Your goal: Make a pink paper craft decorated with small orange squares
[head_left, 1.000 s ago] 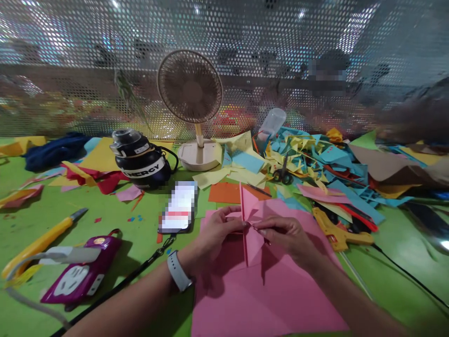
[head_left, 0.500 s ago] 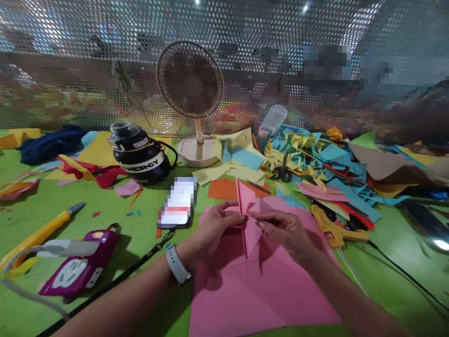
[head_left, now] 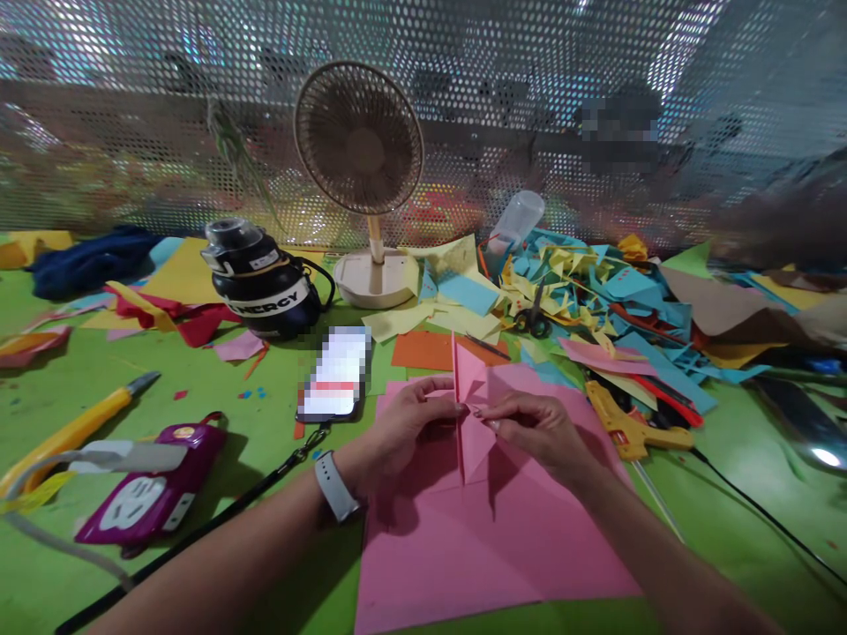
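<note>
A folded pink paper piece (head_left: pixel 471 445) stands nearly upright above flat pink sheets (head_left: pixel 503 564) on the green table. My left hand (head_left: pixel 414 423) wears a pale watch band at the wrist and pinches the folded piece along its left edge, thumb in front. From the right, my right hand (head_left: pixel 533 432) has thumb and forefinger pressed together at the middle of the same piece. Whatever small bit lies between those right fingertips is too tiny to make out.
A phone (head_left: pixel 336 375), black bottle (head_left: pixel 265 282) and fan (head_left: pixel 361 141) stand beyond my hands. Paper scraps (head_left: pixel 562 282) and scissors (head_left: pixel 533 322) lie behind; a yellow glue gun (head_left: pixel 628 423) is at right. At left are a yellow cutter (head_left: pixel 72 432) and purple power bank (head_left: pixel 159 485).
The view has tilted slightly, so the table items sit a little higher. Both hands keep almost the same hold on the folded pink paper.
</note>
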Demonstrator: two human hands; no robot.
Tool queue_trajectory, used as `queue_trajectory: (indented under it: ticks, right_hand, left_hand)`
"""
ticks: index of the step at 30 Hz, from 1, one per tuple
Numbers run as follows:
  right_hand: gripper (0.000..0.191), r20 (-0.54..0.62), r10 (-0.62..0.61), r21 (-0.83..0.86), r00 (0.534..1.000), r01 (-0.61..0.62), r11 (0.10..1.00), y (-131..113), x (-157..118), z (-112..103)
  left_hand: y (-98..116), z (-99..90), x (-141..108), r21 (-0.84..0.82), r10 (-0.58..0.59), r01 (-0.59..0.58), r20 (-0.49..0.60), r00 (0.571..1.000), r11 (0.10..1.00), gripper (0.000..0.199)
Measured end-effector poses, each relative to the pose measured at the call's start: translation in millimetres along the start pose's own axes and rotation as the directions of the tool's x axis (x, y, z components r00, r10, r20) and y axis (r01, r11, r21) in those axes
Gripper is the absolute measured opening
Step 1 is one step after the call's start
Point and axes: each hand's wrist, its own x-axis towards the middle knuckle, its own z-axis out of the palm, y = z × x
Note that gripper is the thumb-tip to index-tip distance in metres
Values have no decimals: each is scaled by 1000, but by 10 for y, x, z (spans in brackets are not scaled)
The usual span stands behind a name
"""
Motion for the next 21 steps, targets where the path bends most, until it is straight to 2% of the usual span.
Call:
queue_trajectory:
  ticks: [4, 10, 15, 21]
  right_hand:
    - [15, 9, -16, -25, 1000, 16, 1000, 3, 0, -1]
    - [10, 5, 43, -33, 999, -43, 999, -4, 2, 2]
    - [11, -5, 27, -84, 1000, -27, 996, -17, -6, 8]
    - [12, 46, 55, -96, 997, -50, 994, -12, -9, 19]
  left_hand:
    - [6, 6, -4, -9, 6, -6, 47, 999, 1000, 27]
    - [32, 8, -11, -1, 7, -7, 84, 996, 1000, 22]
    - [33, 27, -28, 26, -7, 6, 42, 999, 1000, 24]
    - [-15, 22, -12, 63, 21, -20, -19, 1000, 998, 40]
